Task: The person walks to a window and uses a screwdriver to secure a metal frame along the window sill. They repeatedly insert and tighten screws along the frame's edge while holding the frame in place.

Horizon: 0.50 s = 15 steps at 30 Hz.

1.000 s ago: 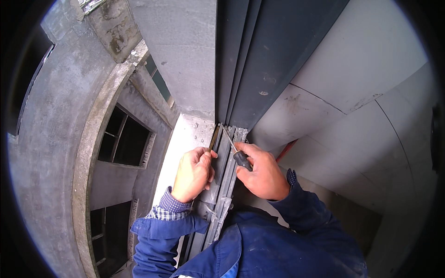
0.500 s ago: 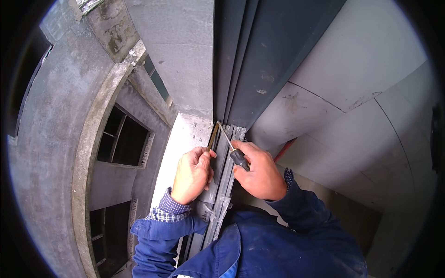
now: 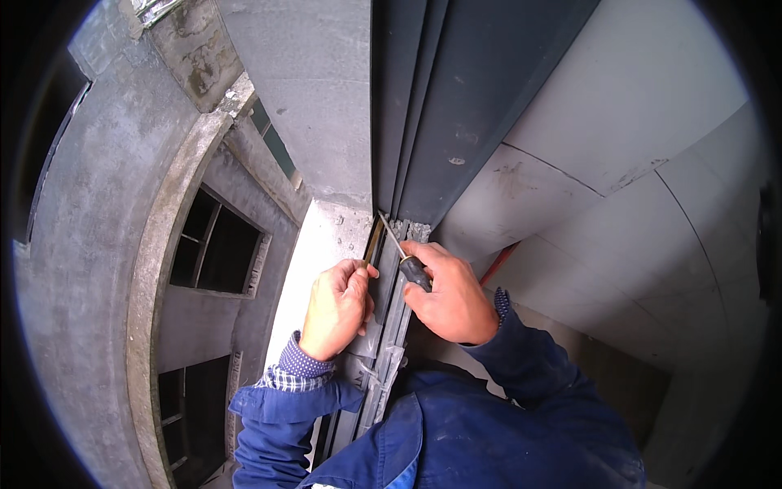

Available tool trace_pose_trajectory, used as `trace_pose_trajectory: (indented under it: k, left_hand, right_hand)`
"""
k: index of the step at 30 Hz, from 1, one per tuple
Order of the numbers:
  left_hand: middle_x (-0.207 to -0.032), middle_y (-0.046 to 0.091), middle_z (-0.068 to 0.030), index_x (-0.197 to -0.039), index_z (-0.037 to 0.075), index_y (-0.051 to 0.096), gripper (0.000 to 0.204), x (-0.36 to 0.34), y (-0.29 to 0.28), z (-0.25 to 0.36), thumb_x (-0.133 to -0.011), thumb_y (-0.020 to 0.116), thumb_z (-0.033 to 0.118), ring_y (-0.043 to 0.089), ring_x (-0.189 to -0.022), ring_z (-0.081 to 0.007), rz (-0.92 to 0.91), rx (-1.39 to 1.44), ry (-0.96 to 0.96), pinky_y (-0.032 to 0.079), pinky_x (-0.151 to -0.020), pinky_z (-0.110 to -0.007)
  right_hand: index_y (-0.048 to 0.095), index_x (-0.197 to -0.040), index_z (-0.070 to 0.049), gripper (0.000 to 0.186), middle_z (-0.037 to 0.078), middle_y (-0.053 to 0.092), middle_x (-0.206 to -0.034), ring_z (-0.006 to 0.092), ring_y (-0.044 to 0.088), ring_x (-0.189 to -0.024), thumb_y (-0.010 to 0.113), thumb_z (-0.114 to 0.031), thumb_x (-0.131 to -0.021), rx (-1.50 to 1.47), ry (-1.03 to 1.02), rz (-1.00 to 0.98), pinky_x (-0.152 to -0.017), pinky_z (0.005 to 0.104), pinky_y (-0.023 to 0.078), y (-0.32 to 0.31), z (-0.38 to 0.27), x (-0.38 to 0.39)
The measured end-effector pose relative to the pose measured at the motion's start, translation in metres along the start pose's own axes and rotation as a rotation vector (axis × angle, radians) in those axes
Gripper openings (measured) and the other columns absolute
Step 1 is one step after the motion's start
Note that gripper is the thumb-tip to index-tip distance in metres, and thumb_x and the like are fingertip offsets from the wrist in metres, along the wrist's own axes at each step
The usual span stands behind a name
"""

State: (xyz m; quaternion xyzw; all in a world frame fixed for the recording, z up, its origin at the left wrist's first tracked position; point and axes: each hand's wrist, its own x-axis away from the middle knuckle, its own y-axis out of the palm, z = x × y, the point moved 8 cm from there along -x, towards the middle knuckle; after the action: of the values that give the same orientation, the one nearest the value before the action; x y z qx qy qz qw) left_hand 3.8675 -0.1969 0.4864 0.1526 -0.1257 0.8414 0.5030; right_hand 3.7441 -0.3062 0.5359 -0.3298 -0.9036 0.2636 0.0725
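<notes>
My right hand (image 3: 456,303) is closed round the black handle of a screwdriver (image 3: 415,271). Its thin metal shaft slants up and left, and the tip meets the corner where the sill track (image 3: 393,314) runs into the dark grey upright frame (image 3: 464,106). On the left, my left hand (image 3: 336,308) pinches a thin brownish-yellow strip (image 3: 374,243) between thumb and fingers. That strip lies along the track's left groove, its upper end close to the screwdriver tip. What the strip is made of I cannot tell.
A grey concrete wall (image 3: 297,90) rises beyond the bright ledge (image 3: 326,228) left of the track. Farther left is a facade with dark window openings (image 3: 216,244). Pale panels (image 3: 635,81) fill the right side, with a red bar (image 3: 498,262) below them. Torn clear film (image 3: 391,357) clings to the track.
My right hand and the screwdriver have shifted slightly left, and the tip has moved a little left towards the strip's end. My left hand keeps its pinch, almost still.
</notes>
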Motion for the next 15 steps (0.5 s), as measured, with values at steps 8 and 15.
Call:
trace_pose_trajectory:
  k: [8, 15]
  left_hand:
    - [-0.058, 0.053, -0.0008, -0.106, 0.001, 0.063, 0.028, 0.0008, -0.0005, -0.0011, -0.11, 0.046, 0.023, 0.045, -0.042, -0.0075, -0.002, -0.003, -0.002, 0.037, -0.04, -0.024]
    - [-0.058, 0.054, -0.0004, -0.106, 0.0, 0.063, 0.028, 0.0016, -0.004, -0.0018, -0.11, 0.047, 0.023, 0.046, -0.042, -0.0072, 0.001, -0.052, 0.025, 0.037, -0.039, -0.024]
  right_hand:
    - [0.059, -0.129, 0.01, 0.05, 0.028, 0.065, -0.115, 0.0442, 0.064, -0.104, 0.064, -0.004, -0.081, 0.038, 0.033, -0.021, -0.092, 0.0442, 0.052, -0.0009, -0.0028, 0.0054]
    - [0.057, -0.132, 0.011, 0.052, 0.03, 0.064, -0.118, 0.0473, 0.063, -0.109, 0.062, -0.006, -0.083, 0.074, 0.068, -0.047, -0.096, 0.047, 0.051, 0.0005, -0.0052, 0.009]
